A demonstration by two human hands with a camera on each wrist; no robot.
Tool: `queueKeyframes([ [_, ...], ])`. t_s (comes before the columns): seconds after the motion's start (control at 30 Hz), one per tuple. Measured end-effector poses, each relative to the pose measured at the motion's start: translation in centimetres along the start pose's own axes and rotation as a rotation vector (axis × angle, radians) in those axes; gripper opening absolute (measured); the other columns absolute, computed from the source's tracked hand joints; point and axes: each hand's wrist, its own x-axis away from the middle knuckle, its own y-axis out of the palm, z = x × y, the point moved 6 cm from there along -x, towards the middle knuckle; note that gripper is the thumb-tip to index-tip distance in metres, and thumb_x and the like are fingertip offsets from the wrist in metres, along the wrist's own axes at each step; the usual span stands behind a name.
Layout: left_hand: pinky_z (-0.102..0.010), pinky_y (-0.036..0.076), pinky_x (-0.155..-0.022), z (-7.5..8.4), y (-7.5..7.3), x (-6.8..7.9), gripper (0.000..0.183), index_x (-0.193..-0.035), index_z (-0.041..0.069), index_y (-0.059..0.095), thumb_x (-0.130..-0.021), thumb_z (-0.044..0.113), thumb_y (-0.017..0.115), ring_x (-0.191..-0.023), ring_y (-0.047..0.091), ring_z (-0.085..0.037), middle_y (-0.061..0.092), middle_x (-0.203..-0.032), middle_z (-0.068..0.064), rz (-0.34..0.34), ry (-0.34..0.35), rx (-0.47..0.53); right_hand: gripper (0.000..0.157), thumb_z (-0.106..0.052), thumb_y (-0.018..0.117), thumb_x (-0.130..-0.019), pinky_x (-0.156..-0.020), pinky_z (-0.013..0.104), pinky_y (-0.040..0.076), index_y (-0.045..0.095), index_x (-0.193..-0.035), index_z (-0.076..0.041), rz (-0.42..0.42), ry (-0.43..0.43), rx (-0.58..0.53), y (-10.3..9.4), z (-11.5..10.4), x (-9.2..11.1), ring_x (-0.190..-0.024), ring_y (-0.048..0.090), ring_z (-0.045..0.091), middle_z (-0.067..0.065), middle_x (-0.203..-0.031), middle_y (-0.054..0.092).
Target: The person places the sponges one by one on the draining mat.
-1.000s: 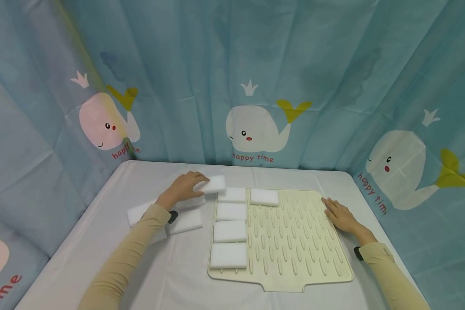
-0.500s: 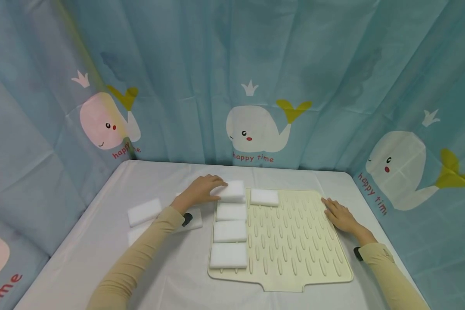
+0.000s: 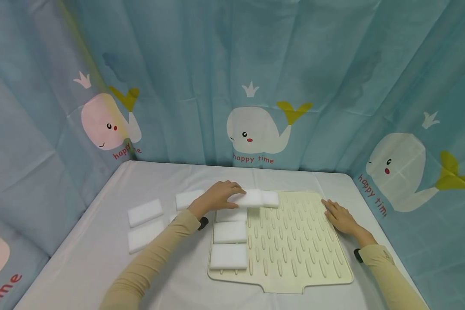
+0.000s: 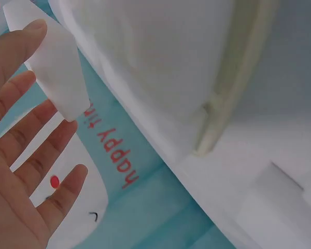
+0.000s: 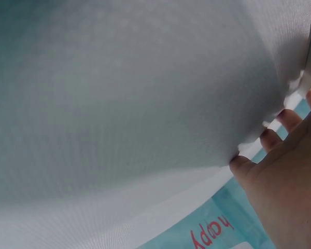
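Observation:
My left hand (image 3: 218, 194) pinches a white block-shaped sponge (image 3: 252, 198) over the back left of a cream drying mat (image 3: 290, 254) with raised oval ridges. In the left wrist view the thumb and fingertips take the sponge (image 4: 59, 72) by its edges. It overlaps another sponge (image 3: 272, 199) lying at the mat's back edge. Down the mat's left side runs a column of sponges (image 3: 228, 257), its far end hidden by the left hand. My right hand (image 3: 341, 216) rests with fingers extended on the mat's right edge.
Left of the mat, several loose sponges lie on the white tablecloth (image 3: 170, 275), among them a near one (image 3: 144, 237) and a farther one (image 3: 187, 200). My left forearm hides part of this group. A blue whale-print curtain (image 3: 186, 125) surrounds the table's back and sides.
My left hand has carried the sponge rightward, from the mat's far left corner to overlap the sponge at the back edge. More loose sponges show behind the forearm. The right hand has stayed put.

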Motion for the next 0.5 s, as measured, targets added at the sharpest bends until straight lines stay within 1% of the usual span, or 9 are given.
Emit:
queueKeyframes([
  [0.13,-0.036,0.044,-0.090,1.4,0.3,-0.7,0.049,-0.127,0.027,0.056,-0.082,0.044,0.067,-0.110,0.051,-0.016,0.054,-0.126,0.005,-0.030,0.020,0.005,0.046,-0.018,0.040,-0.099,-0.093,0.072,0.017,0.033,-0.139,0.005,-0.002,0.001,-0.001,0.1,0.1,0.0,-0.124,0.023,0.060,0.036,-0.140,0.026],
  [0.23,-0.037,0.043,-0.092,2.3,0.5,-1.1,0.049,-0.126,0.027,0.056,-0.081,0.043,0.068,-0.111,0.051,-0.017,0.054,-0.127,0.004,-0.041,0.035,0.009,0.047,-0.019,0.039,-0.099,-0.093,0.073,0.015,0.032,-0.139,0.005,-0.006,0.005,-0.006,0.2,0.2,0.0,-0.124,0.021,0.060,0.036,-0.141,0.025],
  [0.5,-0.036,0.043,-0.091,4.4,1.3,-2.4,0.050,-0.126,0.028,0.057,-0.081,0.043,0.068,-0.108,0.052,-0.015,0.056,-0.123,0.006,-0.073,0.070,-0.008,0.047,-0.021,0.039,-0.100,-0.093,0.073,0.016,0.032,-0.140,0.003,-0.008,0.011,0.004,0.4,0.5,-0.1,-0.124,0.022,0.059,0.036,-0.141,0.026],
])
